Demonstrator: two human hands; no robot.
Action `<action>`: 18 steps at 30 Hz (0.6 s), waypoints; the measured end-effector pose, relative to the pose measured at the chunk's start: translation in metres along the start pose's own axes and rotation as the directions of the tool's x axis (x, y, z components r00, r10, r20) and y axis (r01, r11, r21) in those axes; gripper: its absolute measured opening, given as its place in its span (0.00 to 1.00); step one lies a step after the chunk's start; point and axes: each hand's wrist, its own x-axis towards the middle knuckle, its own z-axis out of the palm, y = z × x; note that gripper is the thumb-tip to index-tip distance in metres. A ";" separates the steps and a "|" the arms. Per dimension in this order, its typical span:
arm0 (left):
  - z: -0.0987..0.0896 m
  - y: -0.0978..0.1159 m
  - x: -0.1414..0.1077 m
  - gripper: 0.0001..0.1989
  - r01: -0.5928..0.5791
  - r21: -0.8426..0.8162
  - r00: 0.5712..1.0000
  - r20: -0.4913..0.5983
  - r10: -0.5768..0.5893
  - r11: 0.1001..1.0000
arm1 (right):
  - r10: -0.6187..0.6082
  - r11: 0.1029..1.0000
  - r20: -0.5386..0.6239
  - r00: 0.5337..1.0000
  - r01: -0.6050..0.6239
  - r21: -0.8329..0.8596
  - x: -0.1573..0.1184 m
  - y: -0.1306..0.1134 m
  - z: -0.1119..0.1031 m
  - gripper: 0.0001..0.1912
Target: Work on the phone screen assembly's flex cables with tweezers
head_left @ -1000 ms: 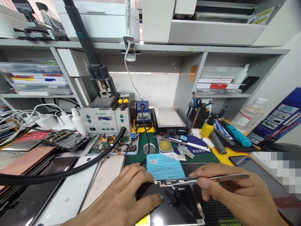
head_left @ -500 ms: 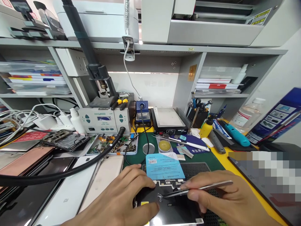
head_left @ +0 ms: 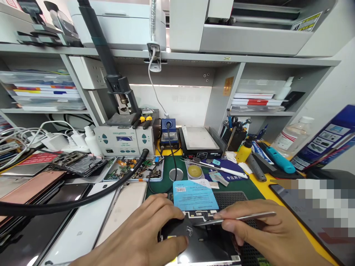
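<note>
The black panel (head_left: 210, 245) lies just below the blue card (head_left: 194, 195), a small clear piece (head_left: 189, 231) on its surface. Left of the card, the left hand (head_left: 149, 231) spreads its fingers over the panel's edge; right of it, the right hand's (head_left: 257, 225) fingers pinch metal tweezers (head_left: 238, 218), tips over the panel.

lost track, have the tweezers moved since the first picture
Yes, the tweezers have moved left and nearer the person, judged against the blue card.
</note>
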 end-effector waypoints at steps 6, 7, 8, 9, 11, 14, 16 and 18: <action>-0.017 0.008 0.008 0.14 0.013 0.021 0.991 0.135 -0.016 1.000 | -0.004 1.000 0.058 0.998 0.005 -0.019 0.001 -0.002 0.000 0.04; -0.020 0.010 0.010 0.16 0.050 0.029 0.980 0.193 -0.055 0.998 | 0.000 1.000 0.049 0.999 0.001 -0.016 0.001 -0.002 0.000 0.04; -0.022 0.011 0.010 0.17 0.093 0.035 0.967 0.236 -0.099 0.995 | 0.002 1.000 0.034 0.999 -0.002 -0.012 0.001 -0.002 0.001 0.04; -0.023 0.011 0.011 0.18 0.094 0.036 0.966 0.237 -0.100 0.995 | 0.003 1.000 0.017 1.000 -0.003 -0.009 0.001 -0.002 0.001 0.04; -0.019 0.011 0.009 0.18 0.084 0.045 0.976 0.196 -0.091 0.995 | -0.006 1.000 -0.002 1.000 0.006 -0.005 0.002 -0.002 0.002 0.03; -0.009 0.008 0.005 0.20 0.063 0.074 0.991 0.116 -0.071 0.995 | -0.002 1.000 0.007 1.000 0.002 -0.009 0.003 -0.002 0.001 0.03; -0.002 0.006 0.003 0.21 0.066 0.101 0.992 0.099 -0.076 0.993 | 0.011 1.000 0.012 1.000 -0.011 -0.002 0.003 -0.002 -0.001 0.04; 0.001 0.005 0.001 0.21 0.064 0.126 0.994 0.083 -0.074 0.990 | 0.006 1.000 0.005 1.000 -0.006 0.006 0.003 -0.002 -0.002 0.04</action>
